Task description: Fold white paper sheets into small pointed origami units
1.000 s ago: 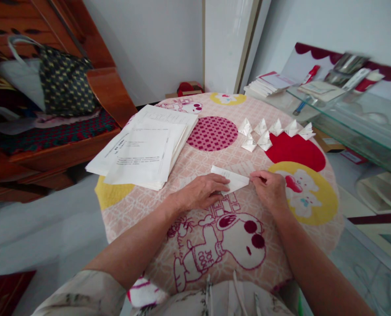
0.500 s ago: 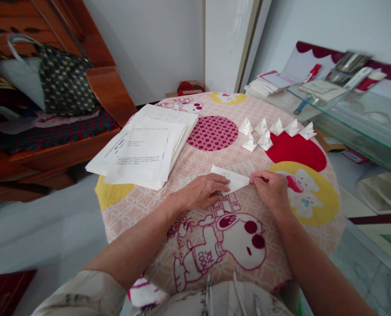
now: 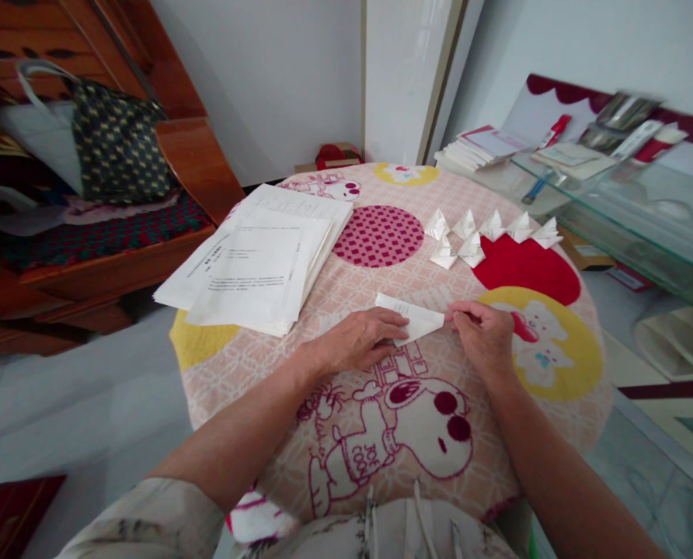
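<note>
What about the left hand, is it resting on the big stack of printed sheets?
No, the left hand rests on the folded paper, apart from the stack of printed sheets.

Pale wall (image 3: 276,78), wooden bench (image 3: 190,159), glass shelf (image 3: 632,221), grey floor (image 3: 102,404), apparently tiled.

- Left sleeve (image 3: 148,516): short, loose, pale cream cloth with blurred dark marks printed on it; its wide hem leaves the forearm bare.
- Garment front (image 3: 398,532): pale beige-grey, softly creased, with small dark print patches towards both sides.
- Cords (image 3: 425,520): at least 2, thin and whitish, hanging down over the garment front.
- Left forearm (image 3: 242,431) and right forearm (image 3: 556,450): both bare to the wrist.
- Hands: 2, ungloved, the left hand (image 3: 358,339) and the right hand (image 3: 486,339).
</note>
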Available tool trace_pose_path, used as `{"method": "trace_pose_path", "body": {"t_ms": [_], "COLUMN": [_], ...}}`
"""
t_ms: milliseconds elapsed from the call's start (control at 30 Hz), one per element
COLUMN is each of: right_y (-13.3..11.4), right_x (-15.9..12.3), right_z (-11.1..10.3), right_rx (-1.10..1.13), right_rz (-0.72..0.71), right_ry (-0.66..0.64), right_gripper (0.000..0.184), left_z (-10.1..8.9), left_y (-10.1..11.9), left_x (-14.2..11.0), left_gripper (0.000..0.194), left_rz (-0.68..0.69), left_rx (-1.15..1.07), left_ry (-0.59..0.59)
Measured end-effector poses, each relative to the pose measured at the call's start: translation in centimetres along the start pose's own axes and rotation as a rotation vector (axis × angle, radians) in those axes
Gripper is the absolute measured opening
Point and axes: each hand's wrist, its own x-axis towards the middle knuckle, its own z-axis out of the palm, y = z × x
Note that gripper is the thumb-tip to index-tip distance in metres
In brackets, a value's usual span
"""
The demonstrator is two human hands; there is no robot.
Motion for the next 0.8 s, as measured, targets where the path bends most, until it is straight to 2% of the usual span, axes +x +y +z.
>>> {"method": "trace_pose_path", "body": {"t_ms": [267,433,567,800], "right_y": [-0.3,-0.1,-0.5,-1.8], "right_x": [0.2,0.8,1.0,0.8], "right_z": [0.7,1.2,1.6,2.4], "right_rx": [0.044,0.099,0.048,-0.321], "right_rz": [-0.088,-0.014,-0.005,-0.300], "right_ry": [-0.092,-0.093,-0.164,-0.243], "right_gripper": [0.024,0.025,0.024,0.011], "left_z": [0.1,0.1,0.0,0.0], "left_y": [-0.1,0.0,0.1,0.0], "left_x": [0.0,0.1,0.1,0.1], "left_gripper": [0.029,0.029,0.029,0.028], "left_rz": [0.019,0.031,0.028,0.046], "left_rx": [0.005,0.015,0.005,0.010], "left_ry": [0.000,-0.012,-0.028,-0.027]}}
